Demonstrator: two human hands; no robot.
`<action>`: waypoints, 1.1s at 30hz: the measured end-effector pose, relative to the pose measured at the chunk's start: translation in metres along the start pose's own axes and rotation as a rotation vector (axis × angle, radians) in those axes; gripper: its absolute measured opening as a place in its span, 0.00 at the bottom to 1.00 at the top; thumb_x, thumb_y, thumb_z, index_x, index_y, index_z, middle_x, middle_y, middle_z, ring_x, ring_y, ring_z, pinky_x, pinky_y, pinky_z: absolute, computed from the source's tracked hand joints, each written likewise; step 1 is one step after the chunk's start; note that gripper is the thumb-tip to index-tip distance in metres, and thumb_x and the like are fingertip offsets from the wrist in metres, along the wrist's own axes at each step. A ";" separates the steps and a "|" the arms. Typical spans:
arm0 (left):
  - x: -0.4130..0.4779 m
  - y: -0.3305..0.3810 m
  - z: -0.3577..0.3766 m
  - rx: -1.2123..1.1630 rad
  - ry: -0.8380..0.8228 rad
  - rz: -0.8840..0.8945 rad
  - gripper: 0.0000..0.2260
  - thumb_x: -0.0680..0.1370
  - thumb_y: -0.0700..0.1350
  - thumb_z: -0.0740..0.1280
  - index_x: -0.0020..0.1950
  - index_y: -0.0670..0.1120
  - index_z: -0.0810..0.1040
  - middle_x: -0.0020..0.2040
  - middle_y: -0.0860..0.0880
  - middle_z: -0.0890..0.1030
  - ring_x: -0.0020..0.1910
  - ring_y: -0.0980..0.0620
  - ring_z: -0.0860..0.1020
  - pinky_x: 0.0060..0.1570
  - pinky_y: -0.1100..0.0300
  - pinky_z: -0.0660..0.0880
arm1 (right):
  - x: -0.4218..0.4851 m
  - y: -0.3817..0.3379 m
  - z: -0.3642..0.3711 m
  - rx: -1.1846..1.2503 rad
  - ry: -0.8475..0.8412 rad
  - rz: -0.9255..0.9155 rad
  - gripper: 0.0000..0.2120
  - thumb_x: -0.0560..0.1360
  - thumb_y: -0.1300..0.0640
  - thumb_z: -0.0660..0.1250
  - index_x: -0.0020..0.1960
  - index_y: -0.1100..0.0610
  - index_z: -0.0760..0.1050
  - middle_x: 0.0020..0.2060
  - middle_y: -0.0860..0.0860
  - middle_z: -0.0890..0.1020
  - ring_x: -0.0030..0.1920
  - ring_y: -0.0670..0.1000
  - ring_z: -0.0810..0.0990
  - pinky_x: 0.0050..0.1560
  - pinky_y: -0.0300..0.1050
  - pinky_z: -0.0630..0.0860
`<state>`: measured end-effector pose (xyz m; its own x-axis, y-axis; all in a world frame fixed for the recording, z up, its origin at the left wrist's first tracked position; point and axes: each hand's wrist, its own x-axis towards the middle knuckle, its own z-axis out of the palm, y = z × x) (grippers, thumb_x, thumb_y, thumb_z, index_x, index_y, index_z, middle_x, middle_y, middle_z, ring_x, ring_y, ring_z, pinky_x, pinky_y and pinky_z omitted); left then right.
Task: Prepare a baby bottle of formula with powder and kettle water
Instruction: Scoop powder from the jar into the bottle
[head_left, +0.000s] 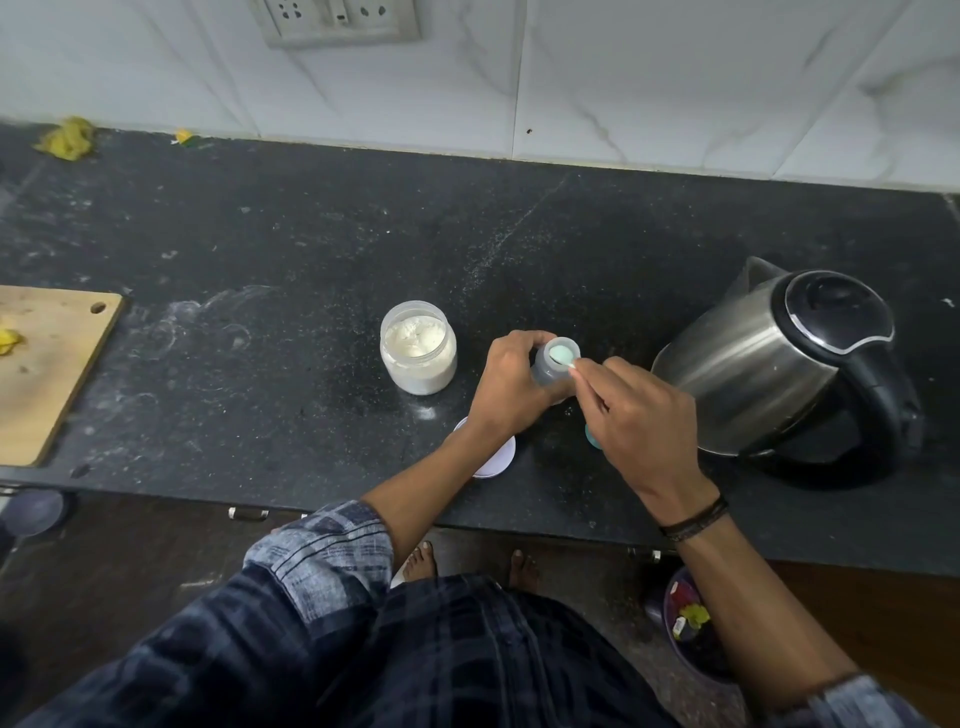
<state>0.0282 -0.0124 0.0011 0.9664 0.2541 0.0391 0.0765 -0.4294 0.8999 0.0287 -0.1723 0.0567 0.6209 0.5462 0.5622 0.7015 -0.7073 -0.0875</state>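
The left hand (509, 387) is gripping the baby bottle (545, 370), standing at 3 o'clock from the powder jar (418, 348), to steady it, while the right hand (639, 421) is pinching the scoop (563, 355) over its mouth, probably for tipping powder in without spilling.

White marble-look wall tiles (675, 78) with a socket plate (337, 18) back a speckled black counter (311, 234).
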 end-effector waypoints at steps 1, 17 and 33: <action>0.000 0.000 0.000 0.004 0.001 0.000 0.19 0.69 0.44 0.82 0.57 0.43 0.82 0.52 0.50 0.83 0.48 0.59 0.80 0.47 0.72 0.74 | -0.001 0.000 0.000 -0.004 0.001 -0.012 0.01 0.77 0.65 0.75 0.47 0.62 0.85 0.29 0.53 0.75 0.25 0.52 0.71 0.21 0.45 0.67; 0.000 -0.004 0.001 0.043 0.021 0.047 0.19 0.69 0.42 0.82 0.57 0.41 0.82 0.52 0.52 0.81 0.49 0.60 0.76 0.50 0.70 0.72 | -0.011 0.004 0.006 -0.017 0.033 -0.075 0.03 0.78 0.64 0.74 0.51 0.63 0.86 0.30 0.52 0.76 0.25 0.50 0.71 0.24 0.43 0.65; 0.001 -0.005 0.001 0.035 -0.012 -0.018 0.23 0.67 0.47 0.84 0.58 0.44 0.82 0.53 0.53 0.80 0.50 0.69 0.75 0.49 0.78 0.67 | -0.012 0.002 0.007 0.306 0.141 0.271 0.02 0.78 0.65 0.75 0.49 0.62 0.87 0.33 0.54 0.83 0.29 0.54 0.78 0.28 0.51 0.78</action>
<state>0.0286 -0.0105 -0.0036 0.9676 0.2520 0.0181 0.1019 -0.4549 0.8847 0.0254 -0.1775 0.0445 0.7578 0.2776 0.5904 0.6045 -0.6393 -0.4753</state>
